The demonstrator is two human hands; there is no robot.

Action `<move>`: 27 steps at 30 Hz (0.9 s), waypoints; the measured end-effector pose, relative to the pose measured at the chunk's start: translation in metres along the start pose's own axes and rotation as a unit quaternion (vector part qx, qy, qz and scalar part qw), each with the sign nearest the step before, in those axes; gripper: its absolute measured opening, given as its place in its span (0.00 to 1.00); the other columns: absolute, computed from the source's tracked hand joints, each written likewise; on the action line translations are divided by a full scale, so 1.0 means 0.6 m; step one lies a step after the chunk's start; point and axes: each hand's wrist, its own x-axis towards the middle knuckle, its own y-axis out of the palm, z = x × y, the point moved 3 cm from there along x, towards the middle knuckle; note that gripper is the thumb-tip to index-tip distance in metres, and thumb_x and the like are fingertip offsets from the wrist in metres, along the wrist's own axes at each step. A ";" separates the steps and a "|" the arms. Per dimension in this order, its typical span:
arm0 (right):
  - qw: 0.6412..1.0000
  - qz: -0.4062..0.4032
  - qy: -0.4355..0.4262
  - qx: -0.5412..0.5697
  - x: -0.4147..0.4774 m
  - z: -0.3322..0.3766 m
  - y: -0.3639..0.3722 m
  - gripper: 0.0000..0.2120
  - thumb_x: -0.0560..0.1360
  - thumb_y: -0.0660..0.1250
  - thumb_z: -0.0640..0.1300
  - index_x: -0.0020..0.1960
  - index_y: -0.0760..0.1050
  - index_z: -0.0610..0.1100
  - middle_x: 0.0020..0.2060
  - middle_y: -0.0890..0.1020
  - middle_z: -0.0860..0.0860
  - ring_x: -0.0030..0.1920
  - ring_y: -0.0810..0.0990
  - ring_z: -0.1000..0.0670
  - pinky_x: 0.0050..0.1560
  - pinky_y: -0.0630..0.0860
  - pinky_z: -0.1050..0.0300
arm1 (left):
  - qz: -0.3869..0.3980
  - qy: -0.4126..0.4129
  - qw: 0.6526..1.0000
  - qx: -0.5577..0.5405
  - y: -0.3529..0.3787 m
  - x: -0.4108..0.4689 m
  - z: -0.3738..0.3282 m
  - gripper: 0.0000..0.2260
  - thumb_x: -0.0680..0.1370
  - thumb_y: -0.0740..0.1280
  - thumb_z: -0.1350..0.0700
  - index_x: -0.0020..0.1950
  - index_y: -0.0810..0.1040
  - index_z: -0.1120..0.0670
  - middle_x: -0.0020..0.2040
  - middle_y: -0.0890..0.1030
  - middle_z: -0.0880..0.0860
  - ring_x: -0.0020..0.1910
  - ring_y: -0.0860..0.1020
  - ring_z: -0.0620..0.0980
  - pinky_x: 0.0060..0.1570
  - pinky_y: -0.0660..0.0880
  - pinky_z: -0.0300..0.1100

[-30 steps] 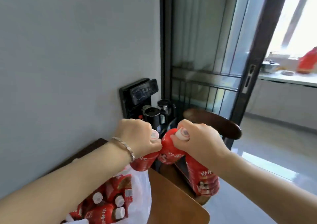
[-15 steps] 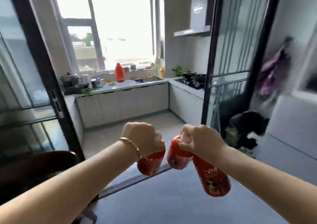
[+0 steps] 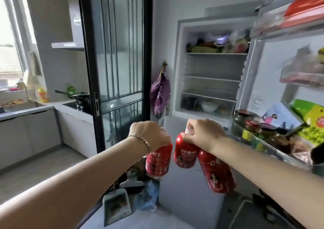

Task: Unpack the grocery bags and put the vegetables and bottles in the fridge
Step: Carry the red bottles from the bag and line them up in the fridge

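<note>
Caught mid-carry, facing the open fridge [image 3: 180, 67]. Clutched one bottle [image 3: 158, 160] in the left hand [image 3: 149, 135] and a pair of bottles [image 3: 185, 154] in the right hand [image 3: 203, 134], low before the shelves. Likely called next for lifting each onto the middle shelf [image 3: 212, 78], upright.

**Around the Glass Door**

A black-framed glass door [image 3: 115, 71] stood mid-room. At its foot leaned a grey dustpan [image 3: 116, 206], with a crumpled blue bag [image 3: 147, 197] just right of it. A purple fan-shaped thing [image 3: 160, 95] hung on the wall right of the door. Left of the door, a dark pan [image 3: 79, 94] sat on the hob [image 3: 78, 105]. A yellow bottle [image 3: 41, 94] stood farther left, and a range hood [image 3: 70, 44] hung above.
</note>
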 end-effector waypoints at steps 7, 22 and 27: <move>0.984 -0.066 0.166 -0.016 0.206 -0.190 -0.013 0.11 0.73 0.65 0.52 0.40 0.72 0.45 0.32 0.75 0.54 0.41 0.75 0.47 0.39 0.65 0.58 | -0.051 0.111 0.992 -0.009 0.032 0.318 -0.073 0.19 0.77 0.56 0.41 0.36 0.71 0.53 0.39 0.75 0.50 0.48 0.78 0.52 0.37 0.64 0.39; 0.941 -0.181 0.271 -0.088 0.662 -0.478 -0.064 0.10 0.71 0.68 0.50 0.42 0.76 0.42 0.35 0.77 0.50 0.39 0.76 0.46 0.32 0.67 0.58 | -0.150 0.203 0.965 -0.069 0.004 0.901 -0.166 0.18 0.78 0.58 0.42 0.34 0.66 0.51 0.48 0.79 0.51 0.47 0.75 0.52 0.41 0.66 0.39; 0.933 -0.226 0.259 -0.104 0.797 -0.588 -0.064 0.09 0.71 0.67 0.47 0.40 0.74 0.42 0.37 0.77 0.45 0.40 0.76 0.43 0.37 0.68 0.55 | -0.155 0.192 0.965 -0.085 0.040 1.052 -0.202 0.16 0.79 0.54 0.43 0.54 0.77 0.48 0.47 0.77 0.50 0.51 0.75 0.53 0.44 0.67 0.41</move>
